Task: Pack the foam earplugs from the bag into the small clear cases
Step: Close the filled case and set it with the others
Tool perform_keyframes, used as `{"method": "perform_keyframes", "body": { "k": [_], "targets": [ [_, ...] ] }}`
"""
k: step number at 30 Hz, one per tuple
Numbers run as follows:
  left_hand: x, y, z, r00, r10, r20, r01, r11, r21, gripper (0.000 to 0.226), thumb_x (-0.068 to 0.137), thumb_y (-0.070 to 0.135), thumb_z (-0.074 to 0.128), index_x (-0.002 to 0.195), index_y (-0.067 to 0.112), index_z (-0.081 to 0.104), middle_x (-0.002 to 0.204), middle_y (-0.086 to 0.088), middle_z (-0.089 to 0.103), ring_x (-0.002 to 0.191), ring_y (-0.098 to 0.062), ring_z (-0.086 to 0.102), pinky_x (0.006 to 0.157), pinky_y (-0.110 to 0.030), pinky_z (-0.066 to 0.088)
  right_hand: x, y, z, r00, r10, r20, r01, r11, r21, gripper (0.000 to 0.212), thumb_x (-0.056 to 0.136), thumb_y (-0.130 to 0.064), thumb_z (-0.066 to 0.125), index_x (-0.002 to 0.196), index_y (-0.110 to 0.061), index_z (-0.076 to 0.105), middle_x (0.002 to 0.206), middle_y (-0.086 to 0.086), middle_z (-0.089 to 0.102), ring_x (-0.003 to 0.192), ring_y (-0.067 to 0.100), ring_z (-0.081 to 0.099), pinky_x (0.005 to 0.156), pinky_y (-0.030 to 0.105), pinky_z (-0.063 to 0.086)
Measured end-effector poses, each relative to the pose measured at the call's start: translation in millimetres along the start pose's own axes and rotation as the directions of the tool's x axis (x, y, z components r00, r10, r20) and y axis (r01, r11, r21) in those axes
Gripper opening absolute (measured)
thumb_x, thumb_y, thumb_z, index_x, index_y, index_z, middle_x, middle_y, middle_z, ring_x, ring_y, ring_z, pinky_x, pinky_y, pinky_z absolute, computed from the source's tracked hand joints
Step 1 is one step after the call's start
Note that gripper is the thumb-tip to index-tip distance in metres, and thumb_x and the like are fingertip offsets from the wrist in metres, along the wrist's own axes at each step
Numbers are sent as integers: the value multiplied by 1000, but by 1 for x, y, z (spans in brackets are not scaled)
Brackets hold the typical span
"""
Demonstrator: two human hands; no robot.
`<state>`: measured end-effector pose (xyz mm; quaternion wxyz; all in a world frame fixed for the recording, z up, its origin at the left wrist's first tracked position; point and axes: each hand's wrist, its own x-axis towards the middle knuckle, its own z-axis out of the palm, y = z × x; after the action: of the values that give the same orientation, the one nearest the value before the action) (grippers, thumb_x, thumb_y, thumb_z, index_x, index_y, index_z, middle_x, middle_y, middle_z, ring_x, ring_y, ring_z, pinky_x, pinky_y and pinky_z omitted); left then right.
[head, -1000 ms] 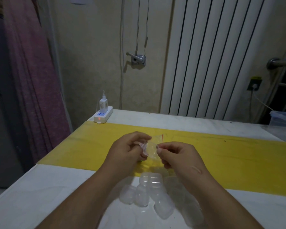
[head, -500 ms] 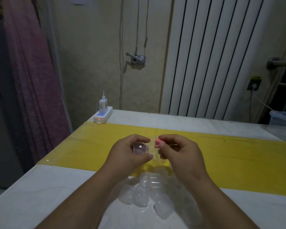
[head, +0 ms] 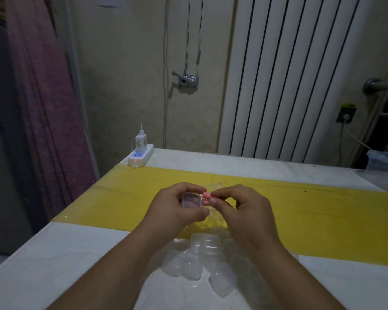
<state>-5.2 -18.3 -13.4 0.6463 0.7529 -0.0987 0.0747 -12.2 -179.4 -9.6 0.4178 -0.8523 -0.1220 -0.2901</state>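
My left hand grips a small clear case above the yellow strip of the table, its opening turned toward me. My right hand pinches pink foam earplugs between thumb and forefinger, right at the case's right edge. A thin clear bag with a red seal line shows behind and below the fingers; which hand holds it I cannot tell. Several more clear cases lie in a loose pile on the white tabletop just under my wrists.
A yellow band crosses the white table. A white power strip with a charger sits at the far left corner. A clear plastic box stands at the right edge. A radiator and wall lie behind.
The right hand has drawn pink earplugs out of the bag and brought them to the case. The left hand has turned the case so its opening faces me.
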Motion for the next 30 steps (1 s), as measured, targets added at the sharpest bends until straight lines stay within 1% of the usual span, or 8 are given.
{"method": "perform_keyframes", "body": {
  "k": [4,9,14,17,19,21,26,30],
  "targets": [
    [0,-1,0,1000,-21,-10,21,999,-46,37,67,-3,83,95,19,75,90,-4,73,78,-16,69,73,-33,61,2,3,1,1000,15,-10,-16,996,-92,6,79,-32,76,85,-33,78,79,-15,54,80,-4,52,63,5,33],
    [-1,0,1,999,-27,18,28,998,-52,37,67,-5,82,97,15,74,92,-10,72,74,-14,68,72,-34,61,1,0,2,991,126,40,-125,992,-23,7,80,-28,75,81,-35,72,83,-13,57,74,-9,50,61,6,34],
    [-3,2,1,999,-11,30,12,1000,-25,44,69,-5,81,103,21,72,94,-9,71,76,-12,67,73,-32,61,1,-3,1,925,350,150,-379,881,284,17,84,-22,73,93,-25,59,80,-1,72,68,9,66,67,35,54],
    [-1,3,0,996,-44,76,59,977,-206,40,82,-2,70,115,20,60,93,-17,71,78,-24,70,71,-37,60,1,-6,-1,898,396,191,-440,789,428,17,86,-15,72,101,-14,65,78,8,75,65,12,70,60,29,57],
    [0,7,-1,988,-98,115,136,909,-393,14,95,7,53,109,10,55,96,-26,69,83,-33,70,73,-41,61,3,-7,-2,896,415,155,-435,755,491,17,83,-14,75,98,-11,68,78,10,74,62,12,69,57,26,56],
    [2,6,-2,983,-108,146,166,859,-484,16,100,10,41,102,3,56,100,-29,67,91,-37,68,78,-41,59,3,-6,-3,897,423,131,-429,755,496,15,81,-15,77,94,-11,70,76,9,74,59,8,66,54,22,53],
    [1,0,2,992,-18,128,60,942,-329,19,90,-7,56,99,5,68,94,-14,72,87,-24,69,81,-36,59,2,-5,-1,898,408,163,-435,775,458,16,78,-17,80,90,-13,71,67,-2,67,53,3,57,51,16,44],
    [3,-1,0,997,-39,60,54,960,-274,23,86,-3,66,107,6,64,94,-14,74,81,-21,70,73,-30,60,3,-10,0,841,440,313,-534,587,608,12,85,-4,69,97,-5,70,69,8,65,58,17,57,57,28,51]
  ]
}}
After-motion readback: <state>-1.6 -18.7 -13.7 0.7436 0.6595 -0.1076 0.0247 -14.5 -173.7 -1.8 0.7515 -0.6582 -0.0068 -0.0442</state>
